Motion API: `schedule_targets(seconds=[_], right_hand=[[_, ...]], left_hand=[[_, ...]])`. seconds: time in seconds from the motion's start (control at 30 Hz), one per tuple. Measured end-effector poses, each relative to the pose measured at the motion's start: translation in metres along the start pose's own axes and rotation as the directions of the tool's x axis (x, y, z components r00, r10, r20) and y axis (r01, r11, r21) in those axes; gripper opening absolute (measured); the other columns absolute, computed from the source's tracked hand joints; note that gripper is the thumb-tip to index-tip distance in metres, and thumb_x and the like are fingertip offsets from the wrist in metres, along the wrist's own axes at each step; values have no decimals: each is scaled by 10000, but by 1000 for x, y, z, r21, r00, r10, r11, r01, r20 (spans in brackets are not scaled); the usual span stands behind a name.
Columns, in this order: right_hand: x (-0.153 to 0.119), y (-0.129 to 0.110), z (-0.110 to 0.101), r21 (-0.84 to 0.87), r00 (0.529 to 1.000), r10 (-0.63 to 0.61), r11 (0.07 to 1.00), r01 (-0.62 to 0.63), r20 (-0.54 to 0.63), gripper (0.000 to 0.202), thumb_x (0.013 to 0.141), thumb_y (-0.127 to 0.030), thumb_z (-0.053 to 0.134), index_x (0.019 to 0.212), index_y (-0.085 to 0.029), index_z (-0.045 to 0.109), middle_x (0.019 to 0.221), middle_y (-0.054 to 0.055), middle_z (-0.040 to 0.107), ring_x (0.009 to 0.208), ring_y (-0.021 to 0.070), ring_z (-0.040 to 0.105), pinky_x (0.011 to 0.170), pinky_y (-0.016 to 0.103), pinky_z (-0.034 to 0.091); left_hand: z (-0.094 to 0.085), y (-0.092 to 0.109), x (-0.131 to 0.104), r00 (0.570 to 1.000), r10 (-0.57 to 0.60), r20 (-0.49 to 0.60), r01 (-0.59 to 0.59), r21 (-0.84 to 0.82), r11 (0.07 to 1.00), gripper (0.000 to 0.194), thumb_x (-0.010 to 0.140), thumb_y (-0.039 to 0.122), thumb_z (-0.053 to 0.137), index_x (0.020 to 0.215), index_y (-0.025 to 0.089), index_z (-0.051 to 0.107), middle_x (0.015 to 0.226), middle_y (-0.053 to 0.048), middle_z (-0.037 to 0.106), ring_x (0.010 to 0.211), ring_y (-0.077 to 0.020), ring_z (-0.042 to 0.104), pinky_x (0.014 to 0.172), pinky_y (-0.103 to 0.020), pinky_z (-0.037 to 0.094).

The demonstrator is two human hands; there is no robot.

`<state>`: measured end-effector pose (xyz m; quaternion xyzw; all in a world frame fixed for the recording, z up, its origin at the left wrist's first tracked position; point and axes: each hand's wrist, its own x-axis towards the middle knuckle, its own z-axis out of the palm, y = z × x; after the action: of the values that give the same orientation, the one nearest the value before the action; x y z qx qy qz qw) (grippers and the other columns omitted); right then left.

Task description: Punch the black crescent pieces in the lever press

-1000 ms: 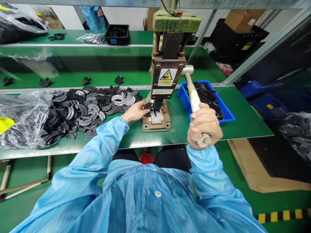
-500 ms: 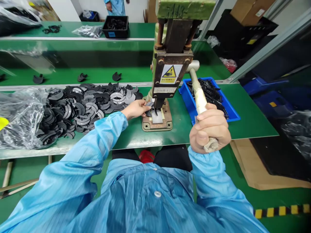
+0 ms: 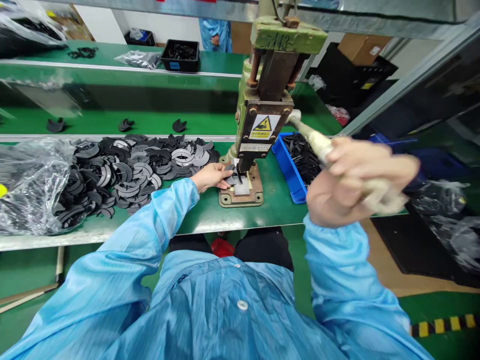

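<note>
A green hand press (image 3: 258,122) with a warning label stands on the bench, its ram low over the base plate (image 3: 243,200). My left hand (image 3: 212,176) pinches a dark curved piece (image 3: 230,175) at the left side of the ram, over the base. My right hand (image 3: 356,182), blurred, is wrapped round the pale taped press lever (image 3: 317,140), which slopes from the press down to the right. A heap of dark crescent pieces (image 3: 138,170) lies left of my left hand.
Behind my right hand is a blue bin (image 3: 288,172) of thin black parts. A clear plastic bag (image 3: 33,190) lies at the left. Several dark pieces sit on the back ledge. Beyond, a person (image 3: 215,35) stands.
My right hand has swung the lever up and to the right. My left hand stays by the ram with the curved piece. The view has tilted, showing more of the press top.
</note>
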<state>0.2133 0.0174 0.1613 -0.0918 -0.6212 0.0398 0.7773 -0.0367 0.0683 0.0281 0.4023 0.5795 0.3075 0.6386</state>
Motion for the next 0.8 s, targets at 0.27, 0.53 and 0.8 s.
schedule_targets(seconds=[0.27,0.53,0.8], right_hand=[[0,19,-11,-239,948,304,931,-275,93,513,953,-356,782,1415,-256,582,1296,84,639,1266,191,703,1161,458,588],[-163,-28,6,-199,474,799,566,-800,369,452,843,-558,853,1141,-245,719,1041,57,778,898,180,753,853,367,674],[-170,-50,14,-253,547,776,623,-740,312,338,930,-563,752,978,-232,700,942,40,750,857,168,708,816,336,615]], left_hand=[[-7,-11,-67,966,257,33,-256,-33,966,389,928,446,863,888,182,580,717,-38,752,618,-166,775,570,-223,627],[6,-7,-137,927,342,153,-332,-88,939,511,857,609,873,891,186,589,676,-23,751,562,-157,739,520,-226,607],[23,-9,-152,939,281,201,-276,-50,960,462,855,540,899,855,191,597,649,-12,715,506,-142,699,484,-219,574]])
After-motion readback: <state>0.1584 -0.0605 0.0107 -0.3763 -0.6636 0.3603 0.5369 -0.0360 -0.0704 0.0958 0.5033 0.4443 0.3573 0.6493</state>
